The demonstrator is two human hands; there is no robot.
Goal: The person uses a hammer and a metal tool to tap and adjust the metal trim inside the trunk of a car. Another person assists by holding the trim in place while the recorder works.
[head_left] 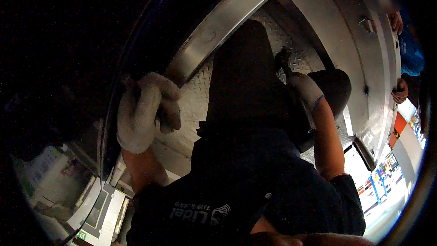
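Observation:
My left hand (144, 114), in a whitish knit glove, is at the lower end of a bare metal beam (227, 11), beside a dark curved panel edge (109, 118). Its fingers are curled, and the glove looks dark and soiled towards the tips. What lies inside the curl is hidden. Resting near my bent knee, my right hand (306, 89) wears a similar glove. It is closed around a long-handled tool (282, 59) with a dark head, whose exact kind the dim light hides. The handle's far end shows below the wrist.
Under my legs is a tread-plate metal floor (198, 82). A pale curved wall panel (350, 32) with a small latch (367, 24) stands at right. Beyond its edge another person's hand (400, 92) rests. A bright workshop floor (384, 209) shows at lower right.

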